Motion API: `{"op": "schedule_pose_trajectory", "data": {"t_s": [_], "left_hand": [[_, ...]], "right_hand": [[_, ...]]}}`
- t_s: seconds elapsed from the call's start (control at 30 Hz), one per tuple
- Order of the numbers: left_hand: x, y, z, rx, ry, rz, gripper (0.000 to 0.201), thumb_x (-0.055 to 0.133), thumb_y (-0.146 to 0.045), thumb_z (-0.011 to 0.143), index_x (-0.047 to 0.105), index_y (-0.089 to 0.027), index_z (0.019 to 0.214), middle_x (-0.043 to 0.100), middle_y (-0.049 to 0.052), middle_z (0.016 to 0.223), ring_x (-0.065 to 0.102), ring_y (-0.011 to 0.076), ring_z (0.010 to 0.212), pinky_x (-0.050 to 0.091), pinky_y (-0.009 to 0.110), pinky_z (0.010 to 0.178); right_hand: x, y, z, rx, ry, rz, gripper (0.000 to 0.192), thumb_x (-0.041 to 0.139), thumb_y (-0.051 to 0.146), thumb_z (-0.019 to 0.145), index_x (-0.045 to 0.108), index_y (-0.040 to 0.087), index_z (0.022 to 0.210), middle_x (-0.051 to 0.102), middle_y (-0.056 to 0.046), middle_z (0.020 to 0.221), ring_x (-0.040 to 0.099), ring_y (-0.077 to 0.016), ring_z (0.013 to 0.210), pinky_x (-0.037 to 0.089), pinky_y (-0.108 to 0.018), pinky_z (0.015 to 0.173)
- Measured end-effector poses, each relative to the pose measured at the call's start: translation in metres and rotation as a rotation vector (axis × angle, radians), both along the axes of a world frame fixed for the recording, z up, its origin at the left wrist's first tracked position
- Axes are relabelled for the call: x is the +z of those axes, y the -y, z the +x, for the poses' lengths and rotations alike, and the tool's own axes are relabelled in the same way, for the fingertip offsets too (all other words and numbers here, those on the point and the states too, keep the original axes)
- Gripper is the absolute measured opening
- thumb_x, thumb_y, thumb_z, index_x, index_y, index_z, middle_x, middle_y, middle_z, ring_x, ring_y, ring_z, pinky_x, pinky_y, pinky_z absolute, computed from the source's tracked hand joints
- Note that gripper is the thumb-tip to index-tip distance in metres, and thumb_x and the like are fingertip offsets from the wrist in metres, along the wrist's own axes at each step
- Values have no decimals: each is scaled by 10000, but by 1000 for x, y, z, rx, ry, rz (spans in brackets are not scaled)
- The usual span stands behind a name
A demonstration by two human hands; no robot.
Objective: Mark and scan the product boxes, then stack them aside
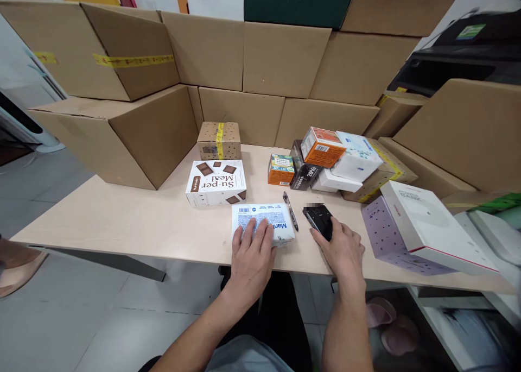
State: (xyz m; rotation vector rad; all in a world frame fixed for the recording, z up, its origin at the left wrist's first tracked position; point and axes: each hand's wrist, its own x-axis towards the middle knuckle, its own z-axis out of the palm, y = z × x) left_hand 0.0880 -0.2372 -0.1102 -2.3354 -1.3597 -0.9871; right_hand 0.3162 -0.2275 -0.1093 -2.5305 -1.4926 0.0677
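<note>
My left hand (253, 252) rests with its fingers stretched out over a white pack with blue print (266, 215), which lies at the table's near edge. To the right, my right hand (342, 250) has its thumb and fingers around the near end of a black phone (319, 218) lying on the table. Between the pack and the phone lies a dark pen (290, 211), touched by neither hand. Just behind the pack sits a white Su-per Meal box (217, 183) with chocolate pictures.
A small taped carton (218, 140) stands at the back. An orange tea-like box (280, 169), a dark box (303, 172) and stacked boxes (323, 146) occupy the back right. A white power bank box (435, 220) leans on a purple box (391, 239). Cardboard walls (244, 111) enclose the table (122, 220).
</note>
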Motion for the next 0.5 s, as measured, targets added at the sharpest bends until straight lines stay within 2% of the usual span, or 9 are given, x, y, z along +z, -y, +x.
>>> {"op": "schedule_pose_trajectory", "data": {"t_s": [0.17, 0.27, 0.37, 0.43, 0.5], "left_hand": [[-3, -2, 0, 11, 7, 47, 358, 590, -226, 922, 592, -177, 1276, 648, 80, 1325, 570, 311, 1239, 284, 452, 1082], [-5, -2, 0, 21, -6, 45, 355, 588, -231, 923, 594, -176, 1274, 648, 80, 1327, 570, 307, 1238, 283, 450, 1080], [-7, -3, 1, 31, -20, 55, 360, 590, -232, 919, 596, -171, 1274, 648, 81, 1325, 568, 307, 1240, 278, 453, 1086], [-8, -3, 3, 43, -29, 59, 365, 591, -244, 918, 598, -169, 1275, 648, 84, 1325, 564, 309, 1243, 270, 458, 1096], [-10, -3, 5, 60, -32, 48, 374, 583, -257, 924, 595, -172, 1287, 646, 88, 1326, 553, 306, 1255, 249, 463, 1117]], "right_hand": [[-1, 3, -4, -18, -41, 117, 699, 548, 544, 865, 480, 125, 1420, 601, -213, 1312, 497, -435, 1186, 414, -560, 935], [-2, 9, 0, -68, -262, 281, 775, 662, 526, 779, 492, 129, 1423, 604, -214, 1329, 502, -426, 1220, 399, -566, 995], [4, 17, -4, -121, -771, 598, 752, 747, 510, 700, 568, 181, 1352, 626, -162, 1321, 571, -338, 1195, 418, -498, 1035], [15, 26, -17, -102, -1219, 777, 689, 728, 552, 705, 612, 204, 1288, 667, -133, 1257, 634, -291, 1106, 486, -463, 969], [31, 36, -38, -27, -1675, 824, 656, 633, 637, 758, 634, 213, 1258, 706, -129, 1179, 676, -278, 1012, 542, -465, 874]]}}
